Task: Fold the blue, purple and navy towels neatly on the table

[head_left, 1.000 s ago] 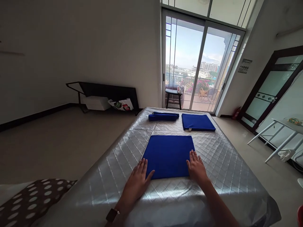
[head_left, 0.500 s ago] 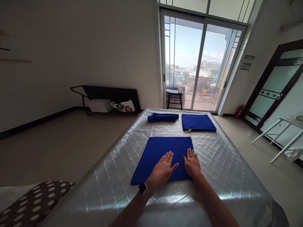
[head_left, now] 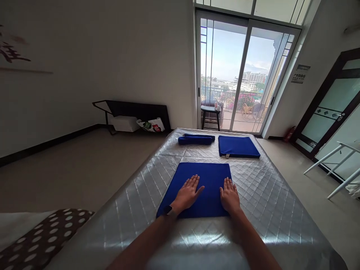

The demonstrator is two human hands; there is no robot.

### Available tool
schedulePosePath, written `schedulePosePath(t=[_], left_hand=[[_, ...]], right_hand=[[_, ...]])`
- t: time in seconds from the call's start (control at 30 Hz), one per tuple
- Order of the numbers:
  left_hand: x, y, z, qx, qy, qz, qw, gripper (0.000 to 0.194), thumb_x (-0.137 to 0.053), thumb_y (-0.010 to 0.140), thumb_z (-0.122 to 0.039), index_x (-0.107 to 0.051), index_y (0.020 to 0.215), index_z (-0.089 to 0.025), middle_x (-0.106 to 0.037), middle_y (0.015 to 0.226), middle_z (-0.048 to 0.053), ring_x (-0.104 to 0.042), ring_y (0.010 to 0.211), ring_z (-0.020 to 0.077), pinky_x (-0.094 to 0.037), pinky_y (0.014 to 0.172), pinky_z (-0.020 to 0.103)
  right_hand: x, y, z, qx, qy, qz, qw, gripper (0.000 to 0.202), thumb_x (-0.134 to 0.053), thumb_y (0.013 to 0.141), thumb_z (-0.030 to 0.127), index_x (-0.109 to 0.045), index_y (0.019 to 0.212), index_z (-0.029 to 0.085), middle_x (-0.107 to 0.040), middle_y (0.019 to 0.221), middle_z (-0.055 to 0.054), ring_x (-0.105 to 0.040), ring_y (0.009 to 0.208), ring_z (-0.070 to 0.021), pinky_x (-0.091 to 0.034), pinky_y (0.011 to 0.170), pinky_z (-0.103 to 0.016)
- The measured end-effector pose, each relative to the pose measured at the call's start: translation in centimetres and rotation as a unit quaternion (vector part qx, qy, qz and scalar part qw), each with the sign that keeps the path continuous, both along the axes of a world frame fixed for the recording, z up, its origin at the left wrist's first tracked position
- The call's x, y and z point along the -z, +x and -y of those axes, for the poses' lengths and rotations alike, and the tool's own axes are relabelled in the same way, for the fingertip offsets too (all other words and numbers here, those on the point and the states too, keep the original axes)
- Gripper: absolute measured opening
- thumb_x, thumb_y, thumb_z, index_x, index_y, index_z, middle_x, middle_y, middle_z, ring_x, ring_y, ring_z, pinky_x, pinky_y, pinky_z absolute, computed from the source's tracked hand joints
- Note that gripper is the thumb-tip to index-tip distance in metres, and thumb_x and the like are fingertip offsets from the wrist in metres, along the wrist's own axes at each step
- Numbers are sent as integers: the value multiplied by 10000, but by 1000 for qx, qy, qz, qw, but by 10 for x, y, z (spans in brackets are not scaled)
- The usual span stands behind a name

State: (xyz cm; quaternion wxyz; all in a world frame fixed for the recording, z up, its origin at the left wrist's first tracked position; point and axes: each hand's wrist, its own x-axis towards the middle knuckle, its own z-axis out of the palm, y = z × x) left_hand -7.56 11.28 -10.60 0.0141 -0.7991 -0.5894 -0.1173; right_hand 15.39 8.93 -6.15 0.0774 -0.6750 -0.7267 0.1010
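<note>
A flat, folded blue cloth (head_left: 209, 202) lies in the middle of a silver quilted surface (head_left: 267, 202). My left hand (head_left: 187, 193) rests palm down on the left half of this cloth, fingers stretched forward and thumb out to the side. On its right edge lies my right hand (head_left: 230, 195), also palm down with the fingers extended. Neither hand grasps anything. Farther back are a second folded blue cloth (head_left: 239, 146) with a small white tag, and a rolled or narrowly folded blue cloth (head_left: 196, 140) to its left.
Brown polka-dot fabric (head_left: 42, 236) lies at the lower left. A black bench-like frame (head_left: 140, 110) with a white box (head_left: 124, 123) stands along the wall. Beyond the far edge is a sliding glass door (head_left: 222, 71); a white-legged table (head_left: 332, 157) stands at right.
My left hand has slid left across the cloth, away from my right hand. The right hand stays near the cloth's right edge. The camera view has shifted slightly left.
</note>
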Motion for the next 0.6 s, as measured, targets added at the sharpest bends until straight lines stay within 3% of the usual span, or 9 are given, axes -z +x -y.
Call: schedulePosePath(t=[0.1,0.2,0.4,0.6], left_hand=[[2,-45,0,-64,-7,-12,998,800,-184,996,-633,-400,1505,-55,-362,1587,160,-313,1490,270,-282,1220,449],[5,-65,1,-108,-5,-2,994,829,-185,987,-650,-396,1503,-36,-362,1584,174,-322,1485,283,-295,1214,460],[13,-60,-1,-131,-2,36,991,827,-207,976,-660,-422,1497,-54,-389,1574,182,-333,1480,296,-304,1210,460],[17,-62,-2,-127,-15,54,990,871,-201,959,-692,-394,1509,-45,-368,1586,185,-310,1490,301,-302,1207,471]], right_hand=[[-4,0,0,2,-10,7,1000,616,-199,1029,336,-224,1577,56,-219,1643,-124,-154,1538,-198,-133,1233,-398],[-6,0,2,0,-20,23,1000,615,-196,1029,331,-225,1575,50,-210,1644,-124,-153,1538,-199,-133,1234,-391],[-14,6,-2,-7,-18,50,999,614,-217,1033,360,-258,1577,78,-239,1639,-122,-169,1535,-202,-137,1229,-377],[-33,4,-34,-6,-14,53,998,613,-213,1037,359,-235,1584,84,-242,1640,-121,-147,1539,-191,-122,1228,-378]])
